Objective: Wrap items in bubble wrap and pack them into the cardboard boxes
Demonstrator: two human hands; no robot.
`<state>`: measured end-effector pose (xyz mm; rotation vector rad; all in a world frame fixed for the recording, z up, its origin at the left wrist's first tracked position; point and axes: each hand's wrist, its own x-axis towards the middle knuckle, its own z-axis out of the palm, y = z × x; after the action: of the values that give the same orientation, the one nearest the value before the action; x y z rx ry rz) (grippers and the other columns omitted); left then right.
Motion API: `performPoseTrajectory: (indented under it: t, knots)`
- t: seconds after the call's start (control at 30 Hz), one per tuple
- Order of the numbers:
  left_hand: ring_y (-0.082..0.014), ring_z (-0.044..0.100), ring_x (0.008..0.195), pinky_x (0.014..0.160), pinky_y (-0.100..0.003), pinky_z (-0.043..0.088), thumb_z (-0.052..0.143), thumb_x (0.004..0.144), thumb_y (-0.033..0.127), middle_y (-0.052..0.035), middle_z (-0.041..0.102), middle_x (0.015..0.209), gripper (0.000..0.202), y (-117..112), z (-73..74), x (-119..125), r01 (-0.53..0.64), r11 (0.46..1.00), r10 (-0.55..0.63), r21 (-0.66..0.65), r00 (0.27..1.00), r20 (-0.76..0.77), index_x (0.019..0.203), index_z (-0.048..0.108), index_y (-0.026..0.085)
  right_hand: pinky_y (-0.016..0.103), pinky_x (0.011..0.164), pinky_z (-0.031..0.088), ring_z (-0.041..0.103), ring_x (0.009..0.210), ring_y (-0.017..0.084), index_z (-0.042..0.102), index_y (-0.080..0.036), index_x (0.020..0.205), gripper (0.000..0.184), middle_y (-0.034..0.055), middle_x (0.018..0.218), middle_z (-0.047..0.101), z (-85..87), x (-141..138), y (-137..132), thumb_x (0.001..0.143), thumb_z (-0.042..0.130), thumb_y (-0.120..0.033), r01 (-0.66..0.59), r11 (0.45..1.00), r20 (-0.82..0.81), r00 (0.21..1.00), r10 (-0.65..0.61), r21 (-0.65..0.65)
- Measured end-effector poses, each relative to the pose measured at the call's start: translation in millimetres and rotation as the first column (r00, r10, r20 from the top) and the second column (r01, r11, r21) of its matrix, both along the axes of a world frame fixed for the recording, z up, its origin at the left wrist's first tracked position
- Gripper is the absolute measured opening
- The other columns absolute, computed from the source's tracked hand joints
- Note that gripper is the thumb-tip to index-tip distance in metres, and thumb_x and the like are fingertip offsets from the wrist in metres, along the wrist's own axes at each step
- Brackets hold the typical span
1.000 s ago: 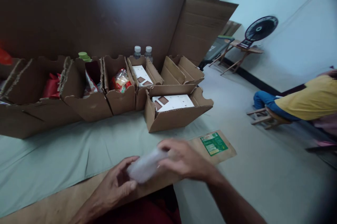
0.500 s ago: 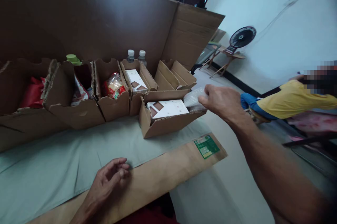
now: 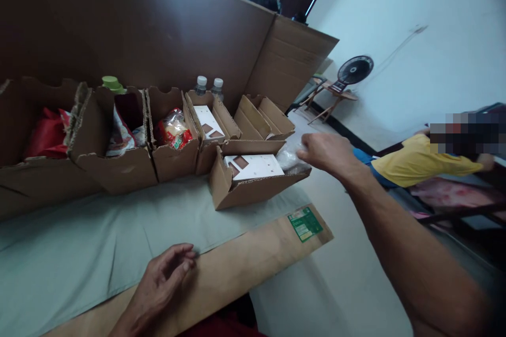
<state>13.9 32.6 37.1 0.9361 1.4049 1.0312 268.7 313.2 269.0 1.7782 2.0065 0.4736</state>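
Note:
My right hand [image 3: 326, 152] is at the right end of a small open cardboard box [image 3: 253, 193], its fingers closed on a clear bubble-wrap piece [image 3: 291, 160]. The wrap sits mostly inside that box, beside a white carton with brown squares [image 3: 255, 165]. Low in the view, my left hand [image 3: 168, 276] rests over a flat cardboard strip [image 3: 245, 250]. Its fingers are loosely bent, thumb apart, and nothing is in them.
Behind stand cardboard bins [image 3: 122, 171] with red packets, snack bags and another white carton. Two capped bottles [image 3: 201, 84] and a tall cardboard wall [image 3: 138, 26] are farther back. A person in a yellow shirt [image 3: 411, 160] and a fan [image 3: 356, 70] are at right.
The bubble wrap sits slightly lower in the box, with my right hand still on it. The view has shifted a little; my left hand stays by the cardboard strip.

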Motion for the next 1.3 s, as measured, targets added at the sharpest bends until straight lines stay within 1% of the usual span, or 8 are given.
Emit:
performPoseTrajectory:
  t: [0.17, 0.4, 0.67, 0.9, 1.07, 1.13, 1.2, 1.3]
  knots:
    - [-0.0263, 0.077, 0.095, 0.09, -0.035, 0.062, 0.069, 0.083, 0.054, -0.0119, 0.081, 0.103, 0.043, -0.9, -2.5, 0.2, 0.012, 0.999, -0.01, 0.03, 0.999, -0.04, 0.109, 0.074, 0.02, 0.034, 0.074, 0.051, 0.073, 0.105, 0.034, 0.076, -0.012, 0.113, 0.031, 0.0214, 0.11, 0.077, -10.0, -9.2, 0.7, 0.089, 0.058, -0.019, -0.056, 0.995, -0.003, 0.998, 0.056, -0.082]
    - [-0.0276, 0.077, 0.097, 0.088, -0.036, 0.062, 0.067, 0.084, 0.055, -0.0128, 0.081, 0.106, 0.045, -1.2, -4.5, 0.2, 0.029, 0.999, -0.027, 0.026, 0.996, -0.08, 0.11, 0.074, 0.019, 0.035, 0.074, 0.051, 0.072, 0.106, 0.036, 0.077, -0.015, 0.105, 0.026, 0.0206, 0.109, 0.077, -6.7, -5.7, 3.5, 0.09, 0.063, -0.032, -0.028, 0.99, -0.02, 0.999, 0.025, -0.138]
    - [-0.0277, 0.078, 0.096, 0.089, -0.037, 0.062, 0.064, 0.086, 0.056, -0.013, 0.081, 0.104, 0.045, -1.0, -7.1, 1.0, 0.042, 0.998, -0.037, 0.051, 0.995, -0.097, 0.109, 0.074, 0.02, 0.031, 0.072, 0.049, 0.071, 0.107, 0.032, 0.069, -0.015, 0.125, 0.04, 0.0177, 0.118, 0.075, -18.6, -3.4, 4.9, 0.089, 0.061, -0.029, -0.039, 0.982, -0.07, 0.997, 0.026, -0.187]
    - [-0.0285, 0.078, 0.097, 0.093, -0.038, 0.061, 0.066, 0.085, 0.058, -0.0128, 0.081, 0.105, 0.046, -1.6, -11.9, 1.4, 0.031, 0.998, -0.026, 0.047, 0.995, -0.097, 0.109, 0.075, 0.02, 0.032, 0.075, 0.049, 0.072, 0.103, 0.031, 0.078, -0.011, 0.109, 0.034, 0.0209, 0.11, 0.077, -31.4, -9.6, 10.8, 0.083, 0.058, -0.019, -0.038, 0.96, -0.097, 0.995, 0.012, -0.277]
    - [-0.0272, 0.077, 0.099, 0.093, -0.035, 0.061, 0.067, 0.086, 0.059, -0.0109, 0.081, 0.106, 0.045, -6.1, -21.0, 3.5, -0.005, 0.999, 0.007, 0.035, 0.998, -0.065, 0.109, 0.075, 0.022, 0.025, 0.079, 0.047, 0.071, 0.104, 0.025, 0.08, -0.013, 0.099, 0.029, 0.0161, 0.111, 0.078, -40.3, -7.6, 14.6, 0.084, 0.056, -0.014, -0.085, 0.948, -0.185, 0.982, 0.029, -0.305]
    - [-0.0273, 0.077, 0.1, 0.091, -0.034, 0.062, 0.066, 0.087, 0.06, -0.0102, 0.081, 0.105, 0.045, -8.4, -21.4, 5.1, -0.016, 0.999, 0.018, 0.03, 0.997, -0.076, 0.11, 0.076, 0.022, 0.024, 0.078, 0.046, 0.071, 0.102, 0.023, 0.08, -0.017, 0.096, 0.028, 0.0119, 0.11, 0.079, -35.0, -2.0, 9.0, 0.085, 0.055, -0.015, -0.105, 0.952, -0.236, 0.971, 0.035, -0.287]
    - [-0.0277, 0.076, 0.101, 0.087, -0.032, 0.062, 0.066, 0.087, 0.06, -0.0096, 0.08, 0.106, 0.045, -9.9, -16.2, 6.4, -0.007, 1.0, 0.01, 0.02, 0.994, -0.111, 0.11, 0.076, 0.023, 0.026, 0.078, 0.047, 0.071, 0.102, 0.024, 0.079, -0.019, 0.102, 0.032, 0.0105, 0.113, 0.078, -23.6, 10.2, -4.0, 0.089, 0.05, -0.017, -0.102, 0.968, -0.278, 0.96, 0.036, -0.228]
    - [-0.0299, 0.073, 0.106, 0.083, -0.031, 0.063, 0.066, 0.087, 0.059, -0.0102, 0.078, 0.113, 0.042, -6.6, 2.7, 8.9, 0.008, 0.999, 0.001, 0.054, 0.986, -0.167, 0.109, 0.078, 0.025, 0.034, 0.081, 0.048, 0.07, 0.107, 0.03, 0.074, -0.02, 0.118, 0.04, 0.0123, 0.119, 0.076, -8.6, 44.9, -34.4, 0.096, 0.041, -0.027, -0.062, 0.998, -0.381, 0.923, 0.06, 0.009]
